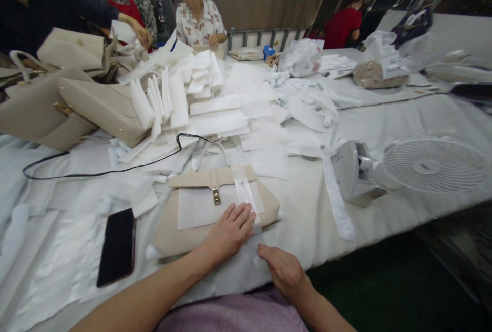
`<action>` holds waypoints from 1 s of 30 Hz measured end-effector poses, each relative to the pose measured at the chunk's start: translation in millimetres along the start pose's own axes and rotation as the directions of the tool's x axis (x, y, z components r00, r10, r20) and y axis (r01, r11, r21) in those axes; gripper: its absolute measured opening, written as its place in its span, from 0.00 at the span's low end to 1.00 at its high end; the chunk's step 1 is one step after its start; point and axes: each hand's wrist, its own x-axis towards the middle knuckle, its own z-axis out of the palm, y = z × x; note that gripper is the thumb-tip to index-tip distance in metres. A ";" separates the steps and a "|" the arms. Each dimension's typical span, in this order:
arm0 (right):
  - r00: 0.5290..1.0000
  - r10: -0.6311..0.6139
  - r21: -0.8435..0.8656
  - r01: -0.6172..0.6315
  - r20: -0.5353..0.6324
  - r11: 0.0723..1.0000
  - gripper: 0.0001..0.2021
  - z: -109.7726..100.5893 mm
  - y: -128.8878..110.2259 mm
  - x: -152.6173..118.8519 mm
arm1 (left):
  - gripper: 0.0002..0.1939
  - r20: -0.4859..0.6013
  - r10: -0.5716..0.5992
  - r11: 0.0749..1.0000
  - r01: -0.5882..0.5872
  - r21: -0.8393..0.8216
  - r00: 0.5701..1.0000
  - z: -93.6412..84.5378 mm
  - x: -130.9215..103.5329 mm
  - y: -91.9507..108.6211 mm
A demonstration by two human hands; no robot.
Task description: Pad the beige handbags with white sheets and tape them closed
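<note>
A beige handbag (200, 234) lies on its back on the white-covered table, its flap toward the far side and a gold clasp (216, 196) at the middle. A white paper sheet (196, 211) sits under the flap. Over the flap and bag front runs a translucent white strip (242, 184). My left hand (232, 229) rests flat on the strip and sheet, fingers stretched out. Just off the bag's near edge, my right hand (284, 270) is closed, thumb and fingers pinching the strip's filmy lower end. The bag's handle (213, 155) lies beyond the flap.
A phone (117, 247) lies left of the bag. White padding pieces (215, 109) are heaped beyond it, beside several beige bags (103, 106). A black cord (115, 170) crosses the table. On the right lies a white fan (426, 165). Co-workers (202, 19) stand across the table.
</note>
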 end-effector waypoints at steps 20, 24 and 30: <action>0.991 -0.083 0.047 0.079 0.103 0.996 0.21 -19.8 16.4 58.8 | 0.20 0.032 -0.066 0.985 0.070 -0.159 0.997 -13.2 7.2 -4.5; 0.976 -0.067 -0.008 0.070 0.206 0.997 0.18 -14.5 37.6 86.6 | 0.19 0.035 -0.070 0.976 0.075 -0.205 0.997 -10.0 7.7 -7.1; 0.968 -0.002 0.056 -0.012 0.251 0.998 0.15 6.0 68.1 95.7 | 0.04 0.008 -0.116 0.950 0.114 -0.289 0.993 -14.4 8.2 -8.7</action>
